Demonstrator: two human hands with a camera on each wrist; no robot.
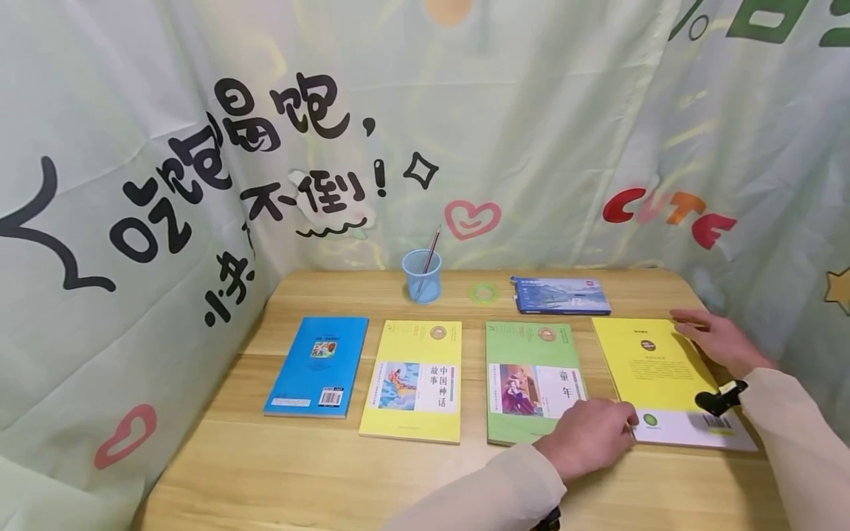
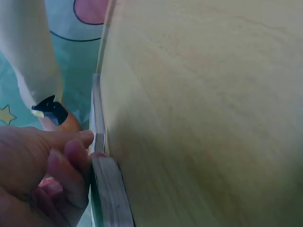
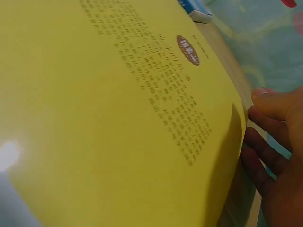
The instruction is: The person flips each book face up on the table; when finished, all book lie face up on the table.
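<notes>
At the right of the table, a yellow book [image 1: 657,361] lies back cover up. My left hand [image 1: 591,436] is at its lower left corner, fingers curled. In the left wrist view the thumb and a finger of the left hand [image 2: 42,175] meet the book's edge [image 2: 98,113]. My right hand [image 1: 720,338] lies along the book's upper right edge. Seen from the right wrist, the loosely extended fingers of the right hand [image 3: 279,142] touch the side of the yellow cover [image 3: 118,142]. A green book [image 1: 531,346] lies just left, partly behind my left hand.
Further left lie another yellow book [image 1: 412,343] and a blue book [image 1: 328,376]. Along the back stand a blue cup [image 1: 415,284] with a pencil [image 1: 432,247], a green tape ring [image 1: 483,285] and a blue box [image 1: 561,295]. Printed curtains [image 1: 531,133] enclose the wooden table [image 1: 299,472].
</notes>
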